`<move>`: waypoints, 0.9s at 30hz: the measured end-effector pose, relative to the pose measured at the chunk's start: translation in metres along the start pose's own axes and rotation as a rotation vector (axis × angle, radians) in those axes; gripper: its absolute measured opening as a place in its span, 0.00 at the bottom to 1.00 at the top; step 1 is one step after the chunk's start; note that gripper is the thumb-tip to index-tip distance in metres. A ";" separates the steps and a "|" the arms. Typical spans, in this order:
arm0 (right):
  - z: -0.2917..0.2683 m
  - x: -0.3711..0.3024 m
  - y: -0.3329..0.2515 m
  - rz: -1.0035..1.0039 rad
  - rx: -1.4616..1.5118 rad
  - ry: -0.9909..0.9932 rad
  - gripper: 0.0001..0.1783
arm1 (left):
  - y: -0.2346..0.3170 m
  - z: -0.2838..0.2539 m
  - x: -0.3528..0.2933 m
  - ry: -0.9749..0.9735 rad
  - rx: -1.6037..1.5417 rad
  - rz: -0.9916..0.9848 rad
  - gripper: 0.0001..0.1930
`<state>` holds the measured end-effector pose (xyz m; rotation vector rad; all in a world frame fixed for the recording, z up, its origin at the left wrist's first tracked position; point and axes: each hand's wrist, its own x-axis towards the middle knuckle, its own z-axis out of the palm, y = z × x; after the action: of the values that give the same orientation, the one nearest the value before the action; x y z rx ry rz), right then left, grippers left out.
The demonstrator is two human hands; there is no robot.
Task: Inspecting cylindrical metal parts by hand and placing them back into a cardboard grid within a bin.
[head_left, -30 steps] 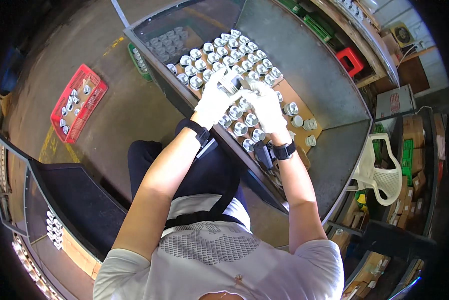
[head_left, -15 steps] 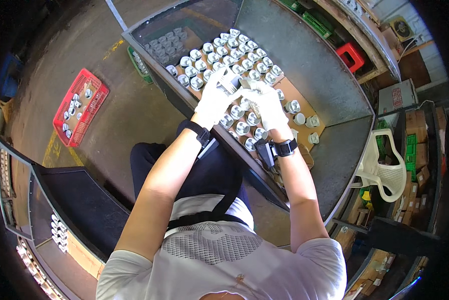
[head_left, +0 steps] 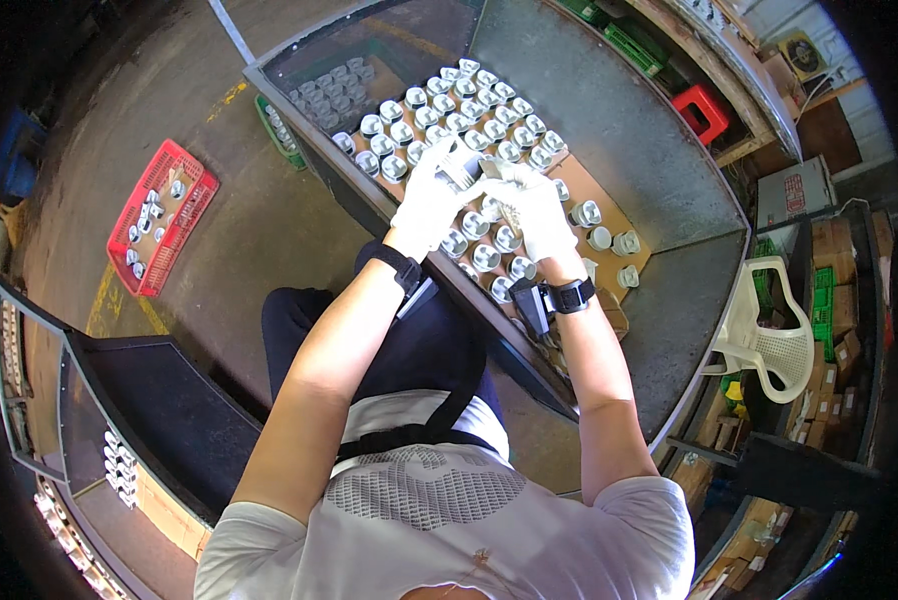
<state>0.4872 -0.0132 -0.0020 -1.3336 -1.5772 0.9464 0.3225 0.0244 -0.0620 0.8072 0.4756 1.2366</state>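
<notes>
My left hand (head_left: 428, 203), in a white glove, is closed around a silvery engine piston (head_left: 460, 167), whose grooved side faces right. My right hand (head_left: 537, 212), gloved too, meets it from the right with its fingers bent together. At those fingertips, against the piston, shows a small dark flat piece (head_left: 491, 169), too small to name. Both hands are above a metal-walled bench, over cardboard that carries many standing pistons (head_left: 437, 112) in rows beyond the hands. More pistons (head_left: 484, 257) stand between and below my wrists, partly hidden by my hands.
The bench has a raised metal wall (head_left: 609, 130) and a dark near edge (head_left: 509, 352) before my legs. A few pistons (head_left: 586, 213) stand on cardboard at right. On the floor at left lies a red crate (head_left: 184, 232) with pistons. A white plastic chair (head_left: 774, 345) stands at right.
Almost nothing differs. Both hands stay at the same place with the piston between them; the fingers shift only very slightly.
</notes>
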 end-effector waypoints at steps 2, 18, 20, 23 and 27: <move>0.000 0.000 0.003 -0.028 -0.023 0.006 0.16 | 0.002 0.004 -0.002 0.013 -0.053 -0.013 0.24; -0.002 0.000 0.005 -0.025 -0.077 -0.023 0.17 | -0.004 -0.002 0.003 0.001 -0.005 -0.012 0.26; -0.002 0.000 0.003 -0.001 -0.056 -0.022 0.17 | -0.002 0.000 0.002 0.013 -0.051 -0.020 0.26; -0.001 0.000 0.002 0.052 0.004 -0.034 0.17 | -0.004 -0.004 0.003 -0.026 -0.076 0.002 0.25; -0.003 0.001 0.000 0.045 -0.048 -0.044 0.17 | -0.006 -0.007 0.004 -0.070 -0.018 0.019 0.26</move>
<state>0.4898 -0.0125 -0.0012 -1.3955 -1.6182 0.9772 0.3224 0.0291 -0.0702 0.8382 0.4004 1.2250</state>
